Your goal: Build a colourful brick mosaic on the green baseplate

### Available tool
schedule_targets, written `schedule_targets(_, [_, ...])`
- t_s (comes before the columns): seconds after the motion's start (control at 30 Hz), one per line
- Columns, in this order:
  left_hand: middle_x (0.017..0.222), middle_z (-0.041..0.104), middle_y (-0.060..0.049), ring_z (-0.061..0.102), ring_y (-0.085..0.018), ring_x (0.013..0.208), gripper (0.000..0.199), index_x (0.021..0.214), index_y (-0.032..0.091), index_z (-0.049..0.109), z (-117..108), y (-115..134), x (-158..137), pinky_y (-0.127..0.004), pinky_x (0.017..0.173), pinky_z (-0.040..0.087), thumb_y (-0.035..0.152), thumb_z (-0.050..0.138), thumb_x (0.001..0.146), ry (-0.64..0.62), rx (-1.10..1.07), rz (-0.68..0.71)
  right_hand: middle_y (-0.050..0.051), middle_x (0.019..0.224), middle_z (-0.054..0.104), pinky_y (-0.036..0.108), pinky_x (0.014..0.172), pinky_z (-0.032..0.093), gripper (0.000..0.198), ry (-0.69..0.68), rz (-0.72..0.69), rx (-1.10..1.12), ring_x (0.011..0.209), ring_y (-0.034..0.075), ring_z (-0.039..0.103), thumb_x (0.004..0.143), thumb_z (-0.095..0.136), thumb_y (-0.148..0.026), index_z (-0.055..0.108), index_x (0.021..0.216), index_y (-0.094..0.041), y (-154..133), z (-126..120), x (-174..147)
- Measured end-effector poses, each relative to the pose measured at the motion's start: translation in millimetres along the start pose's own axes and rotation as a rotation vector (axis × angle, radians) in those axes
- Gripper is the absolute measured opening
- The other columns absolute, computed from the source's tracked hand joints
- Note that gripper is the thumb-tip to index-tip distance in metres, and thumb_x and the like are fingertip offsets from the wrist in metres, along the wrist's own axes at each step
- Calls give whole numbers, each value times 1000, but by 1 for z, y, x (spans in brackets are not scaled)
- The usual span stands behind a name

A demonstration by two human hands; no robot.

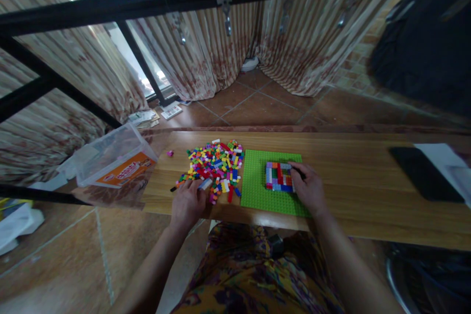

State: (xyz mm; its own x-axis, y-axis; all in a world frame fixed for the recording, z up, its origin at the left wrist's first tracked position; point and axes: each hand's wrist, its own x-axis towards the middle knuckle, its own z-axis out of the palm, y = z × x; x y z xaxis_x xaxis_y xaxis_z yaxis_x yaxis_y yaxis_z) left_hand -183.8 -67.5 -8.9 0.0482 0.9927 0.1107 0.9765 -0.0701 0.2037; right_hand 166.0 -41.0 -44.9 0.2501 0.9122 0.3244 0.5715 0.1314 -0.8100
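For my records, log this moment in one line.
left hand: at brick pile; right hand: at brick build; beneath build: green baseplate

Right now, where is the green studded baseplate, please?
In the head view, the green studded baseplate lies on the wooden table, right of the multicoloured brick pile.

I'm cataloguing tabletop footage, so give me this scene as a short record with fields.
left hand: at the near edge of the brick pile, by a pale brick
right hand: at the right side of the multicoloured build
base: green baseplate, under the build
surface: wooden table
container: clear box, orange label, left of the pile
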Motion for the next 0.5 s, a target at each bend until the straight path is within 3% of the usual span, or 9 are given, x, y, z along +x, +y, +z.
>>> schedule_targets(0.1, [101,68,-11,63,-27,96,30,109,17,67,-5,-3,0,-38,89,47,21,48,86,-25,31,6,8,97,70,43,89,48,29,2,8,-2,94,24,63,86,51,-35,72,99,-21,1,0,0])
schedule_targets(0.27, [103,66,-13,62,-28,97,32,108,16,66,-3,-2,3,-40,90,46,35,46,92,-33,38,22,9,98,70,43,89,48,29,-6,-7,-5,95,24,63,86,51,-35,72,100,-20,2,0,0])
schedule_targets(0.5, [96,67,-10,63,-27,95,17,94,18,62,-8,5,11,-36,83,46,27,50,89,-130,-7,-89,9,99,71,43,89,48,30,-8,-10,-14,95,24,63,86,51,-35,72,100,-20,1,-1,1])
